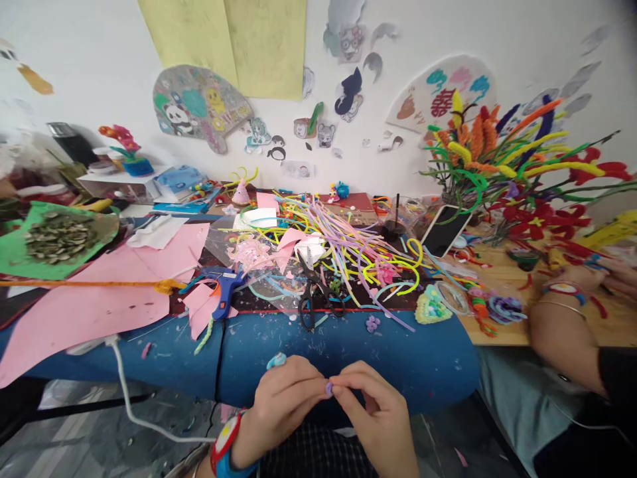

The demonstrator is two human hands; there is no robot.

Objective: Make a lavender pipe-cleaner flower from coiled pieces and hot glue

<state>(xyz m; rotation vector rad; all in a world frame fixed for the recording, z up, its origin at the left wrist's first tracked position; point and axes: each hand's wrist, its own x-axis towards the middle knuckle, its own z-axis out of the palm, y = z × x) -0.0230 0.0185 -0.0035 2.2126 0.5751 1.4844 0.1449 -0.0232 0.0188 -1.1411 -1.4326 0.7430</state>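
A small purple fuzzy piece (329, 389) is pinched between the fingertips of both hands, low in the middle of the view. My left hand (288, 395) closes on it from the left, and my right hand (373, 408) holds it from the right with thumb and index finger. Beyond them, a little purple cluster (373, 324) lies on the blue cloth (269, 332). Black scissors (314, 295) and a blue glue gun (227, 291) rest farther back, near a pile of colored pipe cleaners (343, 239).
Pink paper (124, 292) and a green sheet with dried leaves (60, 239) spread across the left. A phone (444, 230) leans before fuzzy flowers (497, 153). At the right, another person's arm (562, 325) rests on a wooden table (502, 325).
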